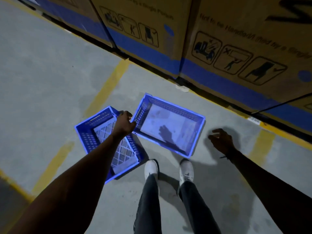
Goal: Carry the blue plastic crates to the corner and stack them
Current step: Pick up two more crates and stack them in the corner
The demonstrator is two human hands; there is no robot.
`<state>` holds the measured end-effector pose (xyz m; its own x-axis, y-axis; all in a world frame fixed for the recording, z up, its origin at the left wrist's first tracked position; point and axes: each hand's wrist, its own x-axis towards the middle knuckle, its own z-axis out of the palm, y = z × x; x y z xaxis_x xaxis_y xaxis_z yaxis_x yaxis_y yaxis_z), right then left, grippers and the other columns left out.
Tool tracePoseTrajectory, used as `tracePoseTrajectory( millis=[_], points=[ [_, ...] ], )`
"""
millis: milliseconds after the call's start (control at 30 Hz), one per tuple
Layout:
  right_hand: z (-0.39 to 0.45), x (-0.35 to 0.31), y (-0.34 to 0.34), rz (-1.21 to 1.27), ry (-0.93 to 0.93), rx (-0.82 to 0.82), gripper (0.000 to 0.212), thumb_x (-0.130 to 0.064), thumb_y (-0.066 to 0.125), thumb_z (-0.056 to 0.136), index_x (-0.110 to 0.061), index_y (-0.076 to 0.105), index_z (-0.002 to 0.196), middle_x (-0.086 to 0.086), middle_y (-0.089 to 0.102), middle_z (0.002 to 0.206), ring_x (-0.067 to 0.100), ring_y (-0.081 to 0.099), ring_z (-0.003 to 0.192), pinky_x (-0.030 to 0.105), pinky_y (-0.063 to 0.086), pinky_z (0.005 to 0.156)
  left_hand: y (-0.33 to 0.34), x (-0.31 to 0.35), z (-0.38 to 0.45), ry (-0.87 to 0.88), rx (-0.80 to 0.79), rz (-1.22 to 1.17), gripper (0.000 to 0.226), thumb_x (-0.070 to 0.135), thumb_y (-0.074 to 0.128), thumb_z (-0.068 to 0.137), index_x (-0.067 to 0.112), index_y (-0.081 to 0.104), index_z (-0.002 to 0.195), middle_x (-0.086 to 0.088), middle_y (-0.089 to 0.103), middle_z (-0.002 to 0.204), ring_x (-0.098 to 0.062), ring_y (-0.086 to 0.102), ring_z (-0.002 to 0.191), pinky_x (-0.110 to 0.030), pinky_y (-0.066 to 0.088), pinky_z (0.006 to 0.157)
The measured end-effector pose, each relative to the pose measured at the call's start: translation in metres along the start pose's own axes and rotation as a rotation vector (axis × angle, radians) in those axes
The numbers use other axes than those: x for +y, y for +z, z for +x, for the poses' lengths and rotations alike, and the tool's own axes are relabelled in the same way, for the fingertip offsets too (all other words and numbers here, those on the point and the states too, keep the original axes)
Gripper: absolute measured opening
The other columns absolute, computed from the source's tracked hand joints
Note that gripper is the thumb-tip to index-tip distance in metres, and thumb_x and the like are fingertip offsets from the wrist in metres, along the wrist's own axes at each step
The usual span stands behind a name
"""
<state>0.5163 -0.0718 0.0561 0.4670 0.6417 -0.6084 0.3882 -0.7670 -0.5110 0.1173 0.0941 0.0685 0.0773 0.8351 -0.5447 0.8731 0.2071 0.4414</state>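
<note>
Both blue crates sit side by side on the floor [50, 68], not yet stacked. My left hand [124, 123] grips the rim of the left crate [87, 137]; my right hand [221, 141] hangs empty, fingers spread, beside the right crate [194, 119]. Cardboard boxes [236, 39] wall off the far side.

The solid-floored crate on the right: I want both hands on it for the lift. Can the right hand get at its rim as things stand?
Probably yes. The right hand hovers open just beside the solid-floored crate, with only bare floor between.
</note>
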Motion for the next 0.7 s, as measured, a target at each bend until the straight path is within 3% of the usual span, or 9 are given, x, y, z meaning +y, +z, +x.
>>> tracePoseTrajectory(
  millis=[100, 200, 267, 367, 433, 533, 633, 700],
  points=[
    [0.061, 0.046, 0.051, 0.048, 0.093, -0.036, 0.035, -0.032, 0.074, 0.077, -0.016, 0.061, 0.106, 0.015, 0.073, 0.093, 0.034, 0.068, 0.094, 0.049, 0.052, 0.092, 0.029, -0.018, 0.059, -0.040, 0.001, 0.033, 0.060, 0.046, 0.053, 0.072, -0.004, 0.062, 0.106, -0.022, 0.066, 0.103, -0.037, 0.063, 0.099, -0.031, 0.040, 0.074],
    [0.131, 0.100, 0.110, 0.073, 0.153, -0.017, 0.053, -0.049, 0.072, 0.068, -0.018, 0.059, 0.109, 0.014, 0.074, 0.093, 0.027, 0.067, 0.090, 0.050, 0.052, 0.093, 0.065, -0.043, 0.125, -0.079, 0.030, 0.057, 0.051, 0.026, 0.067, 0.086, -0.002, 0.054, 0.126, -0.025, 0.061, 0.121, -0.039, 0.057, 0.116, -0.037, 0.043, 0.088],
    [0.160, 0.112, 0.145, 0.101, 0.203, -0.003, 0.061, -0.056, 0.069, 0.065, -0.017, 0.059, 0.111, 0.014, 0.074, 0.091, 0.030, 0.069, 0.092, 0.050, 0.052, 0.093, 0.091, -0.063, 0.169, -0.093, 0.038, 0.071, 0.053, 0.026, 0.066, 0.090, -0.002, 0.052, 0.131, -0.026, 0.056, 0.130, -0.040, 0.054, 0.120, -0.038, 0.043, 0.093],
    [0.187, 0.118, 0.189, 0.015, 0.211, 0.077, 0.048, -0.037, 0.072, 0.081, -0.005, 0.059, 0.114, 0.020, 0.072, 0.098, 0.037, 0.067, 0.100, 0.048, 0.049, 0.093, 0.130, -0.095, 0.231, -0.101, 0.033, 0.112, 0.057, 0.030, 0.064, 0.091, -0.003, 0.049, 0.135, -0.028, 0.052, 0.135, -0.042, 0.052, 0.121, -0.039, 0.042, 0.097],
    [0.206, 0.129, 0.213, -0.038, 0.178, 0.209, 0.041, -0.026, 0.074, 0.082, 0.001, 0.058, 0.108, 0.025, 0.069, 0.098, 0.040, 0.064, 0.101, 0.045, 0.046, 0.088, 0.152, -0.111, 0.265, -0.099, 0.027, 0.124, 0.058, 0.028, 0.064, 0.091, -0.003, 0.046, 0.137, -0.029, 0.049, 0.136, -0.043, 0.051, 0.123, -0.039, 0.041, 0.099],
    [0.229, 0.149, 0.237, 0.026, 0.200, 0.331, 0.045, -0.029, 0.076, 0.076, -0.004, 0.051, 0.105, 0.024, 0.067, 0.097, 0.041, 0.062, 0.097, 0.049, 0.049, 0.084, 0.180, -0.127, 0.299, -0.089, 0.005, 0.145, 0.052, 0.025, 0.063, 0.093, -0.005, 0.044, 0.132, -0.031, 0.051, 0.131, -0.045, 0.052, 0.120, -0.040, 0.041, 0.094],
    [0.250, 0.163, 0.251, 0.069, 0.259, 0.259, 0.039, -0.031, 0.068, 0.082, -0.008, 0.048, 0.106, 0.028, 0.066, 0.099, 0.044, 0.064, 0.094, 0.054, 0.052, 0.083, 0.200, -0.141, 0.320, -0.126, -0.030, 0.138, 0.042, 0.025, 0.057, 0.096, -0.004, 0.043, 0.121, -0.032, 0.058, 0.120, -0.047, 0.057, 0.110, -0.039, 0.038, 0.078],
    [0.263, 0.173, 0.256, 0.056, 0.265, 0.227, 0.033, -0.041, 0.057, 0.080, -0.016, 0.045, 0.096, 0.028, 0.067, 0.097, 0.046, 0.066, 0.087, 0.058, 0.054, 0.077, 0.205, -0.142, 0.327, -0.117, -0.023, 0.138, 0.035, 0.022, 0.053, 0.095, -0.004, 0.044, 0.117, -0.033, 0.060, 0.116, -0.049, 0.058, 0.106, -0.037, 0.037, 0.075]
  ],
)
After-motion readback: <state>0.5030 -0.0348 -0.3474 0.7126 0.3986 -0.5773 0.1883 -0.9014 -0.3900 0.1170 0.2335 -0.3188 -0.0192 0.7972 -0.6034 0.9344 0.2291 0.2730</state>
